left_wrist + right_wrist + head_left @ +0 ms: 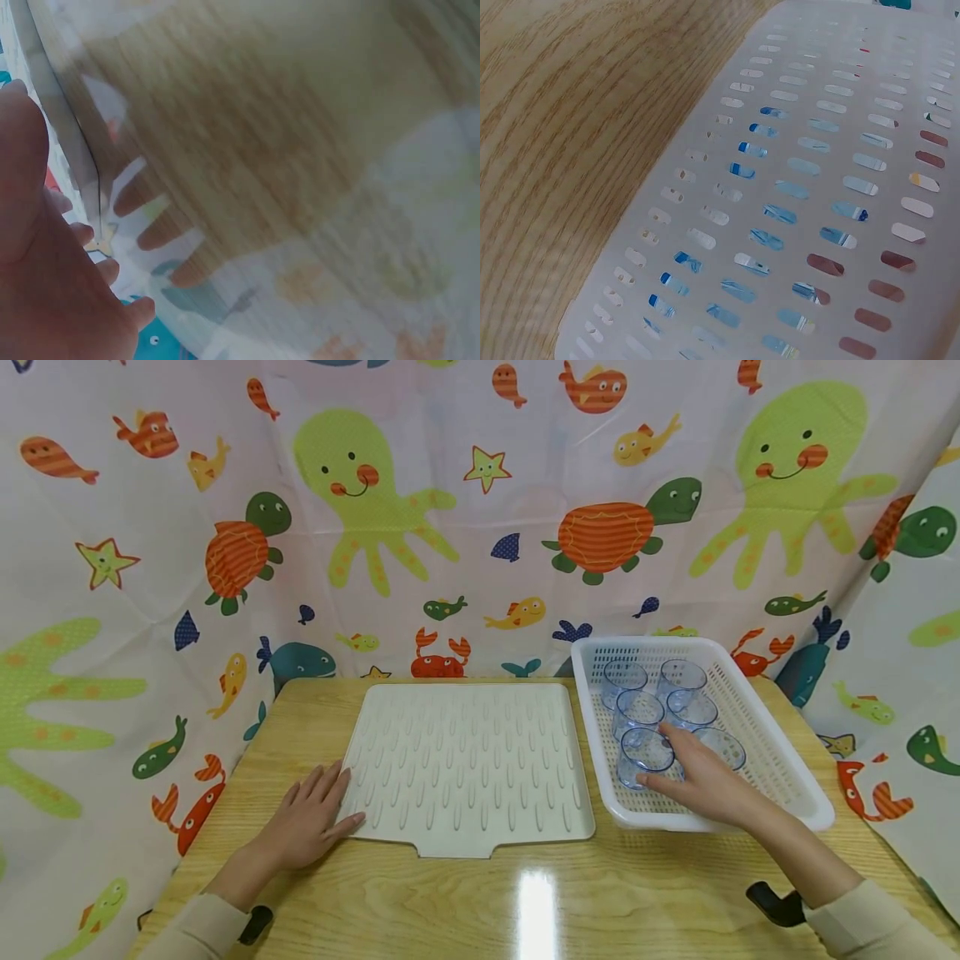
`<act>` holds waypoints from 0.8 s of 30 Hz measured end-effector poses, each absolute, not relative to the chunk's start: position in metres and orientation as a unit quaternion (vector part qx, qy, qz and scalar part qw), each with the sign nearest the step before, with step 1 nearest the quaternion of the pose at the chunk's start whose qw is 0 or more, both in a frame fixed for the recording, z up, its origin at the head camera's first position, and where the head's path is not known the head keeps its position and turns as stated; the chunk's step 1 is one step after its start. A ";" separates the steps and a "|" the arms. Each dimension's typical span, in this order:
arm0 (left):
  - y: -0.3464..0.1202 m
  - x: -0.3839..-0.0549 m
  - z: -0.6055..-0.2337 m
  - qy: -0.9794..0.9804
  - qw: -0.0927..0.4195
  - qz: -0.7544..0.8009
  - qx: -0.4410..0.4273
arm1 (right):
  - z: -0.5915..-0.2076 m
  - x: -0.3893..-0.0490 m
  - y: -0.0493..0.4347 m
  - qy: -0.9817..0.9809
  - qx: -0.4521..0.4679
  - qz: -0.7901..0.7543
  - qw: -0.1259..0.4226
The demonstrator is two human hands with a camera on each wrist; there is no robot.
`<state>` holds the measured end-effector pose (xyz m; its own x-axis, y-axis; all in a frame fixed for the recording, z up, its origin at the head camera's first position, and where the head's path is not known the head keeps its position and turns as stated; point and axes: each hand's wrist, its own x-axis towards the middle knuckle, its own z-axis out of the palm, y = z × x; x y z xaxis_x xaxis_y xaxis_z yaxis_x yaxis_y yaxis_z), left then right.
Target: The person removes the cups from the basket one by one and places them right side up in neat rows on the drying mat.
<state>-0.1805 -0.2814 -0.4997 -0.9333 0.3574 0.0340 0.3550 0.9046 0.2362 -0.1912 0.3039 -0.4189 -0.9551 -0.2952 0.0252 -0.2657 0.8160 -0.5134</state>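
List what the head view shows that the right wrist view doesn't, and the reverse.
Only the head view shows the tray, the left grip at its left edge, six glasses from above in the basket, and the right grip plainly, among the glasses.

Only the right wrist view shows the basket's slotted outer wall close up; red-brown patches behind it may be the right grip.

Both share the basket, table, glasses (blue patches at the wrist) and curtain.

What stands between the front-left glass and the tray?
The left wall of the basket: the glass stands inside it, and the tray lies just outside, to the left. Nothing visible separates the right hand from that glass.
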 end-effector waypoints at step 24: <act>-0.279 -0.179 -0.500 0.974 0.040 0.124 0.184 | -0.419 -0.195 0.302 0.952 -0.144 -0.266 0.043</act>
<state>-0.1787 -0.2788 -0.5004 -0.9293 0.3680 -0.0316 0.3484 0.9017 0.2561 -0.1945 0.3019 -0.4193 -0.9549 -0.2967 -0.0062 -0.2505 0.8170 -0.5194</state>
